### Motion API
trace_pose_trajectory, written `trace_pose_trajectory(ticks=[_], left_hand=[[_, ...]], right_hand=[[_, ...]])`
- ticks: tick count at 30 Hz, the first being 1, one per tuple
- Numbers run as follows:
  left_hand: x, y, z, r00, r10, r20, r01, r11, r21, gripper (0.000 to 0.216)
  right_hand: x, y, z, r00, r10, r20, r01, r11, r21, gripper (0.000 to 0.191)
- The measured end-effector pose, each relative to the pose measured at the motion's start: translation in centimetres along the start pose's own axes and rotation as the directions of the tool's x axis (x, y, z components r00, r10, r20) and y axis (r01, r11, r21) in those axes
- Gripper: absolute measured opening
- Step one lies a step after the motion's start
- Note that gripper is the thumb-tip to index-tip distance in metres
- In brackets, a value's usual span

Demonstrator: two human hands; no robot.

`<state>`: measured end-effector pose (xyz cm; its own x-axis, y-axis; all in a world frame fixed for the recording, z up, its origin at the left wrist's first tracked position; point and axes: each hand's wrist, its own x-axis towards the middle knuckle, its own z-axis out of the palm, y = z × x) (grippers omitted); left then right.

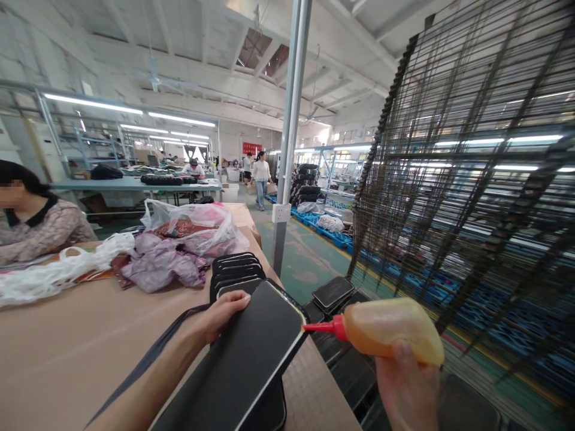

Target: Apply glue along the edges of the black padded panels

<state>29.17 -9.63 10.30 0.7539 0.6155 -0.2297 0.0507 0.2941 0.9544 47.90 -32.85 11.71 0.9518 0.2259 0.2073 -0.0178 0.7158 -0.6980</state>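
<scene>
My left hand rests on top of a flat black panel with rounded corners and holds it tilted over the table edge. My right hand squeezes a soft yellowish glue bottle with a red nozzle. The nozzle tip touches the panel's right edge near its upper corner. A stack of similar black panels lies just behind my left hand. A dark strap runs along my left forearm.
A brown table carries plastic bags of purple fabric. A seated person works at the far left. A tall wire drying rack stands at the right, with black panels on low shelves. A metal post rises ahead.
</scene>
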Motion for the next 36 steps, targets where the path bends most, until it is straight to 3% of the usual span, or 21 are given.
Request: trace_pose_trajectory(ticks=[6,17,36], left_hand=[[0.2,-1.0,-0.2,1.000,-0.013,-0.002,0.013,0.999,-0.043,0.042],[0.3,-1.5,-0.6,0.999,-0.016,0.045,0.019,0.997,-0.075,0.044],[0.5,-1.8,-0.3,1.000,-0.021,0.004,0.021,0.999,-0.048,0.047]], right_hand=[[0.9,0.6,0.5,0.999,-0.051,-0.018,0.051,0.999,-0.010,0.035],[2.4,1.9,0.5,0.999,-0.035,0.042,0.036,0.999,-0.027,0.043],[1.3,1.9,0.2,0.996,0.040,0.080,-0.035,0.997,-0.062,0.023]])
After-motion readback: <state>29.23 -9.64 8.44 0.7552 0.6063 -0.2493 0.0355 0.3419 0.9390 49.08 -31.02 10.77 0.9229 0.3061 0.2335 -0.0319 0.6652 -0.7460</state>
